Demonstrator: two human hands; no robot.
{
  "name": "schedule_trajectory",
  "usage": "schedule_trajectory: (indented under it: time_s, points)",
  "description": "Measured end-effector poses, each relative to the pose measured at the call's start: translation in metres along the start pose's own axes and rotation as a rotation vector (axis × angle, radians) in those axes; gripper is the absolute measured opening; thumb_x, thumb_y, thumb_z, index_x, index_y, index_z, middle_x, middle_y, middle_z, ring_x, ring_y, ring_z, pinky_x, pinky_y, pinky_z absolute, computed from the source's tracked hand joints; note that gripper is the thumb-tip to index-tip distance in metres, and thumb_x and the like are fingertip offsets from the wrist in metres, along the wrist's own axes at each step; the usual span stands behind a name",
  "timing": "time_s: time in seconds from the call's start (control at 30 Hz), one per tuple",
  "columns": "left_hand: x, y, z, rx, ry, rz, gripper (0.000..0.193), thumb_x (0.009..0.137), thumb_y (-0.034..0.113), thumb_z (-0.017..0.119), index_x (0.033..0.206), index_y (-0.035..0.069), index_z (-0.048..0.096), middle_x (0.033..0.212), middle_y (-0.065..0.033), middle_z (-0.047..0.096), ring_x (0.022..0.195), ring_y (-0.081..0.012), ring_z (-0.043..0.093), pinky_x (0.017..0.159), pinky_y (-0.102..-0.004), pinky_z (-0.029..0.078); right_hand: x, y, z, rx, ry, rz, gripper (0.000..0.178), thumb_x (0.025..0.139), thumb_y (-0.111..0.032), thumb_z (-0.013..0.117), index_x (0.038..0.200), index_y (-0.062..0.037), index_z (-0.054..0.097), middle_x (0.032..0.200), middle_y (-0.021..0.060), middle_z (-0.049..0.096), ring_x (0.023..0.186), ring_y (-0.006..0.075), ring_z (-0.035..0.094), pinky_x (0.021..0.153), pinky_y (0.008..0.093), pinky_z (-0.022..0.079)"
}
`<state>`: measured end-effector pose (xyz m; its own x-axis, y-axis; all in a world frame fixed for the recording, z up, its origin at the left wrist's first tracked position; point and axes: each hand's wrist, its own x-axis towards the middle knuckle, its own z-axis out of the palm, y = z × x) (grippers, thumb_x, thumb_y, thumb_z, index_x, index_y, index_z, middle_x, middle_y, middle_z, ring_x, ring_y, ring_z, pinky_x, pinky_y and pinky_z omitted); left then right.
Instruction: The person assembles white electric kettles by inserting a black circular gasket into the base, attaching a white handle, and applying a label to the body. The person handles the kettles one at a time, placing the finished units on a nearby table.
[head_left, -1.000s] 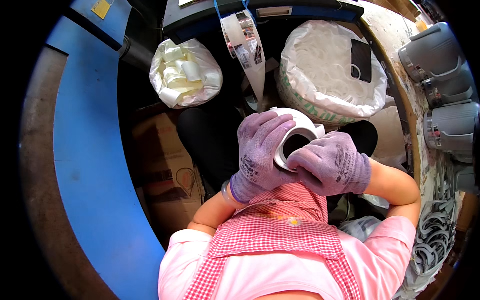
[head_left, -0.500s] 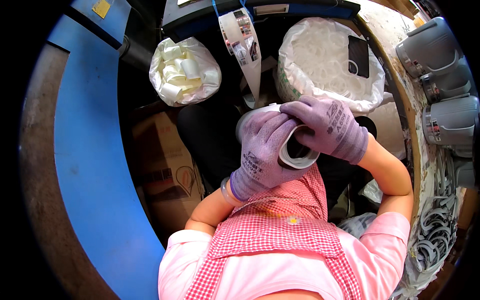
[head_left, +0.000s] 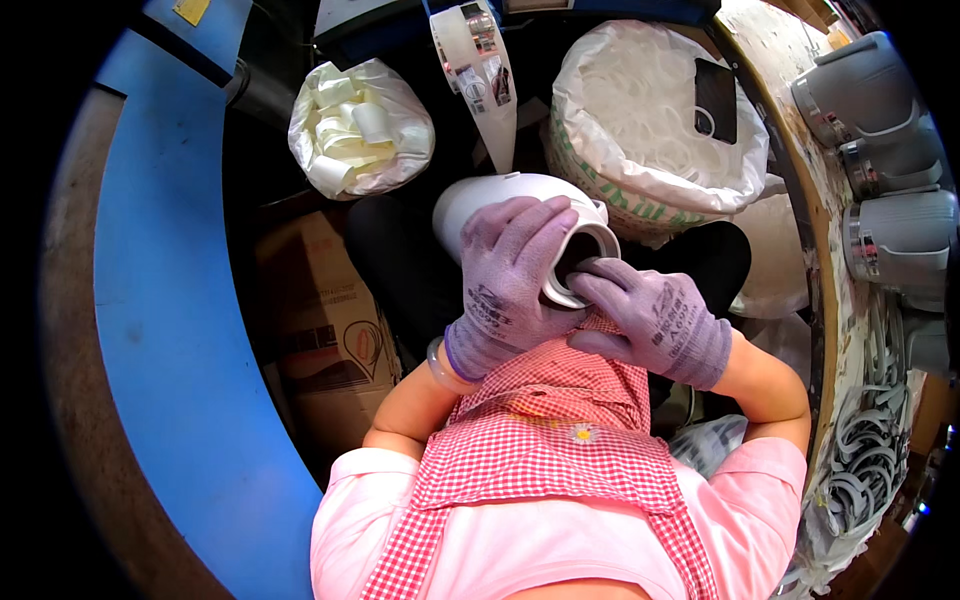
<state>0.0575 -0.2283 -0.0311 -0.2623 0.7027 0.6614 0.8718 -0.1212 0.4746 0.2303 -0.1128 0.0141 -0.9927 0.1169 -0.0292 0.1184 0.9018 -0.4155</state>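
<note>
Because the white vessel (head_left: 478, 198) lies tilted over my lap with its mouth (head_left: 576, 250) turned toward me, I can look straight at the opening. My left hand (head_left: 508, 270) is clamped over its side close behind the rim, fingers spread across the top, probably to steady it and stop it rolling. My right hand (head_left: 655, 315) is bent at the rim from the other side, fingertips at the edge of the dark opening; whether they pinch anything, I cannot tell. The hands are close together, with only the mouth between them. The vessel sits between my knees, above my checked apron (head_left: 545, 460); what bears its far end is hidden.

Two lined sacks stand open ahead, likely there for easy reach: the right one holds translucent rings (head_left: 640, 120), with a dark slab like a phone (head_left: 716, 100) lying on them, and the left one holds curved pale pieces (head_left: 350, 130). A label strip (head_left: 470, 60) hangs between them. Grey jugs (head_left: 905, 238) lie on the table to my right.

The vessel looks smooth, plain white and rounded, with a thick pale collar around a dark, shadowed inside.
</note>
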Motion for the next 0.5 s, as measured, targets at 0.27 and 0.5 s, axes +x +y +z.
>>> schedule_trajectory:
  time_s: [0.27, 0.5]
  points:
    - [0.016, 0.002, -0.065, -0.084, 0.090, -0.095, 0.084, 0.059, 0.050, 0.094, 0.123, 0.003, 0.064, 0.125, -0.0124, 0.066, 0.113, -0.0290, 0.060, 0.096, -0.0428, 0.043, -0.001, 0.006, -0.080, 0.712, 0.117, -0.413, 0.068, 0.089, -0.054, 0.073, 0.131, -0.0024, 0.060, 0.133, 0.0235, 0.060, 0.091, 0.0303, 0.070, 0.069, 0.0388, 0.057]
    - [-0.040, -0.031, -0.067, -0.032, 0.087, -0.213, 0.108, 0.065, 0.035, 0.094, 0.151, -0.001, 0.039, 0.131, -0.0226, 0.059, 0.118, -0.0373, 0.061, 0.100, -0.0453, 0.050, 0.032, 0.062, -0.148, 0.278, 0.816, -0.048, 0.036, 0.098, -0.006, 0.054, 0.131, 0.0046, 0.065, 0.128, 0.0182, 0.069, 0.113, 0.0244, 0.067, 0.101, 0.0364, 0.051]
